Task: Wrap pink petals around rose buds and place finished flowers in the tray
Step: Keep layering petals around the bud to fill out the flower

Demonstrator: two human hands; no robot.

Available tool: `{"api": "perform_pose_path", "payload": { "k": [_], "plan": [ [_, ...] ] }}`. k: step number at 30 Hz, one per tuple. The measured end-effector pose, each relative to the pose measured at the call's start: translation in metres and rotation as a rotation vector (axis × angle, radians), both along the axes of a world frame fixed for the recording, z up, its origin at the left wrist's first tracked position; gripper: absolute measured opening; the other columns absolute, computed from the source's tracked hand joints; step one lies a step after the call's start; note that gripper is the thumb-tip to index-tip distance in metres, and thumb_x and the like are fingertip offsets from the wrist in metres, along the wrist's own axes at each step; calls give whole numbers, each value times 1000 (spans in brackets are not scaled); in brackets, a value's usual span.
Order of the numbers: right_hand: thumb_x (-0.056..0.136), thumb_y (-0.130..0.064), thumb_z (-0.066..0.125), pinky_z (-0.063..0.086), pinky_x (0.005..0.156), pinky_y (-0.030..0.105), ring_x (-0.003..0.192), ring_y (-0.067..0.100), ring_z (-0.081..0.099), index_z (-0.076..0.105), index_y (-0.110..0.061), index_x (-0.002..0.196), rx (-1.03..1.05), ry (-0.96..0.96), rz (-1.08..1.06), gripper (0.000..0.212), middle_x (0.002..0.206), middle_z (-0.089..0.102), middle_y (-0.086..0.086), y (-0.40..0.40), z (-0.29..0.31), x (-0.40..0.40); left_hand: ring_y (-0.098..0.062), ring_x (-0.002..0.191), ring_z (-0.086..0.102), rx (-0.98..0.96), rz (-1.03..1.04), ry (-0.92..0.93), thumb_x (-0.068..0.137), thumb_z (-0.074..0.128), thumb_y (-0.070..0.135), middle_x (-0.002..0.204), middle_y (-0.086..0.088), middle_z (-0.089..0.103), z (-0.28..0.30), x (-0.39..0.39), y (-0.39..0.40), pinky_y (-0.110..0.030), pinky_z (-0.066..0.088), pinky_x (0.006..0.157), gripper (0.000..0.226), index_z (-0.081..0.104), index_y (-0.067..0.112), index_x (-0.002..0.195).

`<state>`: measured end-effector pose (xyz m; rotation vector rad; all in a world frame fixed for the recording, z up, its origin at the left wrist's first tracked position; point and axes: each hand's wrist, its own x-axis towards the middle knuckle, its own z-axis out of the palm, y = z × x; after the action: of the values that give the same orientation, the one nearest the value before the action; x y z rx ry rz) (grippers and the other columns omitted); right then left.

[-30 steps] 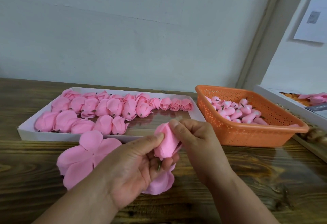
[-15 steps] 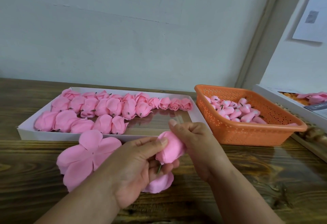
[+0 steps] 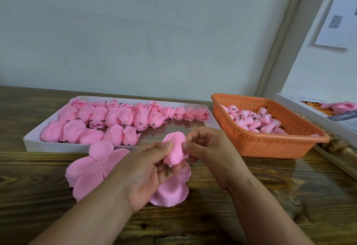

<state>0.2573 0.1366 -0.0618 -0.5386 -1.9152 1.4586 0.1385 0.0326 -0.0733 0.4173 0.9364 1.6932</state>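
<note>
Both hands are working together just in front of the white tray point(image 3: 31, 144), wrapping a petal around a rose bud point(image 3: 174, 153). The left hand point(image 3: 148, 175) is gripping the bud from below, thumb pressing on its side, with a short dark stem point(image 3: 168, 171) poking out between the fingers. The right hand point(image 3: 208, 152) is pinching the petal edge against the bud from the other side. A loose part of the petal sheet point(image 3: 170, 190) seems to be hanging under the left hand, though where it joins is hidden. Another flat petal sheet point(image 3: 92, 169) is lying on the wooden table point(image 3: 270, 196), touching the tray's near wall. The tray is holding rows of finished flowers point(image 3: 123, 118) (its right part is bare), and the orange basket point(image 3: 270, 144) beside it is holding unwrapped buds point(image 3: 257, 123). The wrap looks partway done; the next move is probably calling for folding the remaining petals up snugly without crushing them
</note>
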Motion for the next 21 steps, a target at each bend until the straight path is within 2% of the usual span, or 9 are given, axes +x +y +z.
{"api": "perform_pose_path", "payload": {
  "k": [1, 3, 7, 11, 12, 14, 16, 19, 21],
  "plan": [
    [81, 4, 66, 46, 50, 23, 47, 11, 54, 62, -7, 82, -2, -7, -21, 12, 55, 62, -1, 0, 0, 0, -27, 74, 73, 10, 16, 19, 63, 65, 9, 92, -25, 72, 0, 0, 0, -24, 56, 50, 43, 63, -7, 103],
    [80, 2, 68, 45, 50, 25, 46, 11, 53, 60, -5, 94, -40, -9, -57, 18, 55, 62, 1, -2, -1, 0, -26, 77, 74, 44, 33, 67, 64, 65, 10, 92, -24, 72, 1, 2, -1, -23, 56, 52, 44, 64, -5, 105],
    [78, 8, 66, 45, 49, 24, 50, 13, 57, 63, 1, 82, -16, 112, -150, 9, 61, 64, 10, -9, -2, -4, -27, 82, 73, 99, 106, 221, 66, 66, 13, 91, -18, 74, 1, 7, -1, -27, 58, 61, 39, 67, 0, 103],
    [79, 1, 65, 50, 56, 26, 56, 15, 63, 65, -1, 78, 46, 184, -114, 3, 64, 68, 10, -16, -2, -7, -23, 81, 73, 86, 285, 565, 83, 65, 12, 82, -7, 75, -2, 8, -1, -40, 58, 78, 12, 74, 17, 89],
    [77, -7, 68, 52, 58, 26, 60, 16, 66, 66, -5, 79, 53, 177, -72, 4, 66, 69, 8, -19, 0, -6, -18, 78, 72, 86, 321, 650, 84, 66, 16, 79, -3, 75, -1, 8, -2, -37, 58, 75, 11, 75, 21, 86],
    [70, -20, 75, 56, 66, 30, 67, 19, 70, 65, -13, 93, 19, 129, -26, 26, 71, 71, 6, -19, 2, -6, -9, 71, 70, 111, 370, 796, 78, 68, 30, 75, 4, 74, 1, 8, -5, -21, 56, 66, 8, 74, 30, 82],
    [71, -17, 78, 55, 67, 32, 68, 20, 68, 62, -17, 103, -14, 79, -13, 36, 71, 71, 4, -14, 4, -4, -4, 71, 69, 145, 370, 909, 72, 67, 35, 77, 9, 73, 3, 10, -8, -15, 53, 64, 11, 73, 34, 81],
    [80, -4, 70, 49, 60, 27, 63, 19, 61, 70, -11, 88, 8, 59, 78, 11, 69, 69, 10, -6, 9, 3, -8, 80, 70, 145, 349, 1055, 78, 71, 25, 83, 10, 74, 1, 13, -9, -24, 58, 71, 14, 72, 36, 87],
    [81, -2, 68, 50, 60, 29, 63, 22, 60, 71, -5, 81, 50, 45, 87, 5, 71, 68, 17, -3, 11, 6, -9, 82, 70, 104, 352, 1154, 81, 71, 19, 84, 11, 73, 0, 15, -10, -31, 58, 75, 20, 69, 37, 88]
  ]
}}
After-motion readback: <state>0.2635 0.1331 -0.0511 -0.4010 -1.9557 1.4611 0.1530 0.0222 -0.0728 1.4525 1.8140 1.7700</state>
